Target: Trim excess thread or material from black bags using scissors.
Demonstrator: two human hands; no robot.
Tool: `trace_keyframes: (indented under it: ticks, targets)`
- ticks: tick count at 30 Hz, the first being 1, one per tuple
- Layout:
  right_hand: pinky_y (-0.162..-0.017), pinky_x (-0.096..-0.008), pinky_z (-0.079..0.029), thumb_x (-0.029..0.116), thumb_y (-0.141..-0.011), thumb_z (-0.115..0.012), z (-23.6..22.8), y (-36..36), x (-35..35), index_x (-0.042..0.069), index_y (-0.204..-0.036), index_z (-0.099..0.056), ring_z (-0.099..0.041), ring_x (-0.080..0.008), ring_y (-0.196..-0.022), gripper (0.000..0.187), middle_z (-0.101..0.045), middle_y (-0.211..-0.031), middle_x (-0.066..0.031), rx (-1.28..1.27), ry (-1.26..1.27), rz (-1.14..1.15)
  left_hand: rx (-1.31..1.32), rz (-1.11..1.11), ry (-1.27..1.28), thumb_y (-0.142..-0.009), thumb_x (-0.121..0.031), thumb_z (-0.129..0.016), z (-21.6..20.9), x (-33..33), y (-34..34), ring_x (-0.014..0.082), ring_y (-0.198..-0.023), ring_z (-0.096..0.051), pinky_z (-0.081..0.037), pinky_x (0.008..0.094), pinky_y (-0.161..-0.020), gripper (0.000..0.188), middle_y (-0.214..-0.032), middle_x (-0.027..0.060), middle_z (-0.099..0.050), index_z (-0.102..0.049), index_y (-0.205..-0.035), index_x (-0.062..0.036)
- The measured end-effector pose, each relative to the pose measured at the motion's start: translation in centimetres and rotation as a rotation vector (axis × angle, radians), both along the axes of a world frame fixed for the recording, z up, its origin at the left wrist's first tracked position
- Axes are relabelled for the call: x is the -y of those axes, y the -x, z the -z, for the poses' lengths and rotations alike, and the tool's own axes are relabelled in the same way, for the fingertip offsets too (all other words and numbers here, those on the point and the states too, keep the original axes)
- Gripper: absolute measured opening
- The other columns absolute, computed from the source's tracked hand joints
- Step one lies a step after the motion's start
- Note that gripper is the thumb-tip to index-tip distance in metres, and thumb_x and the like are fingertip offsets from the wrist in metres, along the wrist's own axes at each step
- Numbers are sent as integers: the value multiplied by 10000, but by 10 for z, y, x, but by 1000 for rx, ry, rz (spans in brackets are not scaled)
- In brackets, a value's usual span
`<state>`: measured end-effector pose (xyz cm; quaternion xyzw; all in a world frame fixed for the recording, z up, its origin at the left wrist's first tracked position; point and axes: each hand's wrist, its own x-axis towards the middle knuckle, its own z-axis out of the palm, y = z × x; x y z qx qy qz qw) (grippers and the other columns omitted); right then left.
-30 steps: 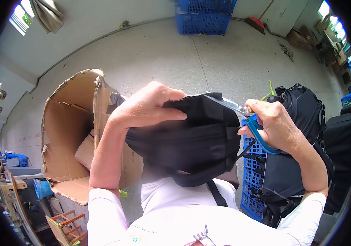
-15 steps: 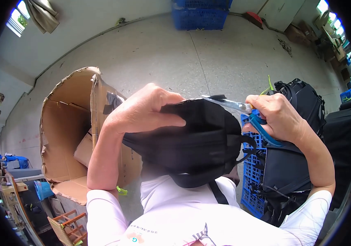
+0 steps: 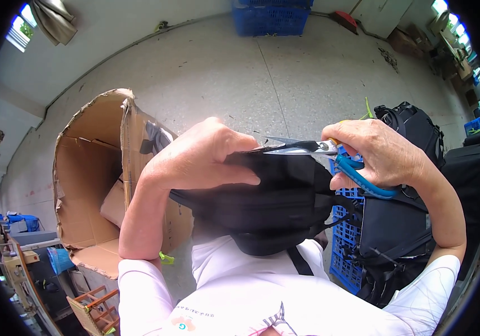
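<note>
A black backpack (image 3: 262,207) rests against my lap, its top edge turned away from me. My left hand (image 3: 206,154) grips that edge, with the fingers hidden behind the fabric and the thumb lying on the near side. In my right hand (image 3: 377,154) is a pair of scissors (image 3: 357,171) with blue handles. Their blades are spread and point left, with a dark strip of the bag's edge between them, close to my left fingertips. A small dark scrap shows just above the blades.
An upright cardboard box (image 3: 88,196) stands open on my left. To the right, several black backpacks (image 3: 394,229) lie piled on a blue plastic crate (image 3: 345,252). More blue crates (image 3: 270,19) stand at the far wall, near a red dustpan (image 3: 343,21). A wooden stool (image 3: 94,311) is at lower left.
The scissor blades have parted around the strip at the bag's edge, and my right hand has moved slightly left. My left hand keeps its grip, a little further right.
</note>
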<state>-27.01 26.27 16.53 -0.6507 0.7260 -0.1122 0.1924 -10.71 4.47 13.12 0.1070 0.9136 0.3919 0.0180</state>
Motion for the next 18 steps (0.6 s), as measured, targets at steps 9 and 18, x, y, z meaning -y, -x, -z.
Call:
trace_keyframes:
  ticks: [9, 18]
  targets:
    - [-530, -270, -465, 451, -702, -683, 3, 4, -9, 29, -867, -566, -586, -210, -536, 468, -584, -620, -104, -245, 175, -127, 4, -52, -6, -640, -185, -728, 7, 4, -3, 307, -546, -563, -436, 342, -504, 247, -584, 169, -551, -611, -771, -10]
    - [-565, -301, -415, 643, -619, -651, 5, 7, -7, 31, -979, -567, -520, -190, -611, 715, -530, -663, -83, 97, 43, 138, -98, 6, -32, -680, -221, -749, 11, 10, -3, 198, -478, -506, -381, 276, -468, 251, -562, 75, -522, -594, -748, -36]
